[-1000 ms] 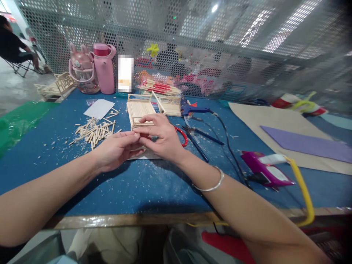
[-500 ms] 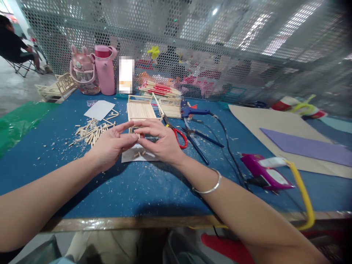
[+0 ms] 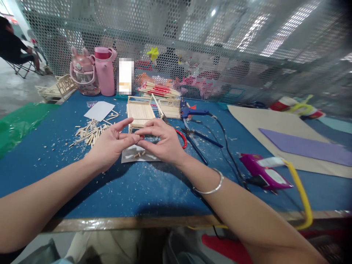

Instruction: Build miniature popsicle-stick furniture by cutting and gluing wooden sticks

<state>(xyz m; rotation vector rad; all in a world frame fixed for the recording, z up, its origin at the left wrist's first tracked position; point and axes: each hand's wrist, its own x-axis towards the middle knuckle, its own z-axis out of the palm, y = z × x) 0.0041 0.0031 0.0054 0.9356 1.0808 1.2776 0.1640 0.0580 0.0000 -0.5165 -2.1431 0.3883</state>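
Above a paper scrap [image 3: 129,156] bearing a few short stick pieces [image 3: 140,154], the fingertips of both hands meet. My left hand [image 3: 111,145] pinches with thumb and fingers, its index finger stretched forward. Curled towards it, my right hand [image 3: 162,141] presses thumb and fingertips together at the same spot. What they pinch is tiny and mostly hidden. Just beyond them stands a small stick-built model [image 3: 140,112] with a slatted deck. Red-handled pliers [image 3: 181,138] lie partly behind my right hand. Left of my left hand is a pile of cut sticks [image 3: 93,134].
A blue glue gun [image 3: 194,112], blue-handled pliers [image 3: 200,146] and a purple device [image 3: 264,174] with cables lie to the right. Pink bottles [image 3: 105,73], a bundle of red-tipped sticks [image 3: 159,89] and a mesh panel [image 3: 209,47] line the back. Purple foam [image 3: 299,145] rests on tan board.
My left index finger has lifted away from the right fingers. A pale bit seen between the fingertips before is now mostly covered. The hands stay in nearly the same place.
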